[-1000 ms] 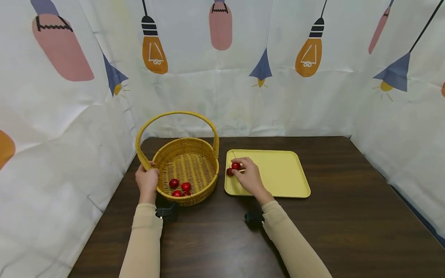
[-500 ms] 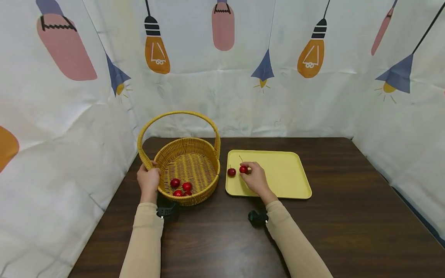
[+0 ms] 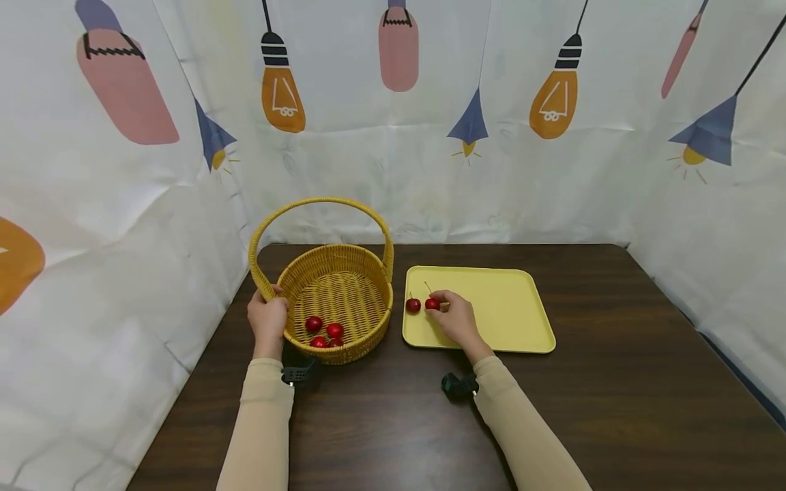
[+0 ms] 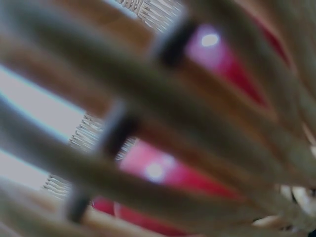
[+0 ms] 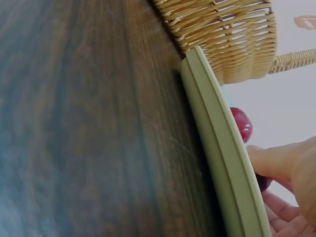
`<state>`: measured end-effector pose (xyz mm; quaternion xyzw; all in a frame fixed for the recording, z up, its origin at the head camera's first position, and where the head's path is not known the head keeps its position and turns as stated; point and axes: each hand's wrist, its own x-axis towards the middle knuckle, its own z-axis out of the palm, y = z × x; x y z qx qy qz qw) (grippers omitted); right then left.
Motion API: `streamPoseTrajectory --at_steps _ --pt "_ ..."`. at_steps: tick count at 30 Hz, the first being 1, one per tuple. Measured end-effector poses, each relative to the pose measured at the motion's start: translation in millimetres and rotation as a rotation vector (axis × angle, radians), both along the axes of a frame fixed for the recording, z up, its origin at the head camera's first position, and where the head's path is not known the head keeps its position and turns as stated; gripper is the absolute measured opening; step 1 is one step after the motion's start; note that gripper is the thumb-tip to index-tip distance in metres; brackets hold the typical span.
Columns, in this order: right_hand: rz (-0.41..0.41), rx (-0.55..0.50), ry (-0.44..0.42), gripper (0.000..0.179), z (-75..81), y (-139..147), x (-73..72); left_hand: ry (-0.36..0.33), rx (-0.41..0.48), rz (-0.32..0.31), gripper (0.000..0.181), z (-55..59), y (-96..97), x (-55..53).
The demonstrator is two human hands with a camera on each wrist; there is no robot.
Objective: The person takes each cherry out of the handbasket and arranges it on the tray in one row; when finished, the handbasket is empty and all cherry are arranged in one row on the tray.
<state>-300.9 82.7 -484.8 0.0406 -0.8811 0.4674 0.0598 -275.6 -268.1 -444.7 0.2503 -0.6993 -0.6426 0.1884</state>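
Note:
My left hand [image 3: 268,320] grips the yellow wicker basket [image 3: 381,327] at its left side, where the arched handle [image 3: 322,200] meets the rim. Several red cherries lie near the basket's front; one of them is a dark red cherry [image 3: 314,324]. Over the yellow tray [image 3: 491,300], my right hand [image 3: 456,319] pinches a stemmed cherry [image 3: 432,304] between thumb and fingers. A second cherry [image 3: 413,305] lies just left of it on the tray. In the right wrist view, the thumb [image 5: 271,158] partly hides the pinched cherry [image 5: 263,182], close behind the tray's edge.
The dark wooden table [image 3: 381,423] bears both basket and tray, side by side with a narrow gap. A white curtain [image 3: 381,177] printed with lamps surrounds the table at the back and sides. Blurred basket strands [image 4: 148,98] fill the left wrist view.
The right hand has moved a little right and nearer with its cherry, which now stands apart from the other cherry on the tray. The left hand keeps its grip on the basket.

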Motion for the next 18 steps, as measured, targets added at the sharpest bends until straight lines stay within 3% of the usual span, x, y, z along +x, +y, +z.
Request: streamPoseTrajectory --at_steps 18 --pt "0.012 -0.005 0.010 0.034 -3.5 -0.7 -1.6 0.014 0.003 0.004 0.030 1.1 1.4 1.1"
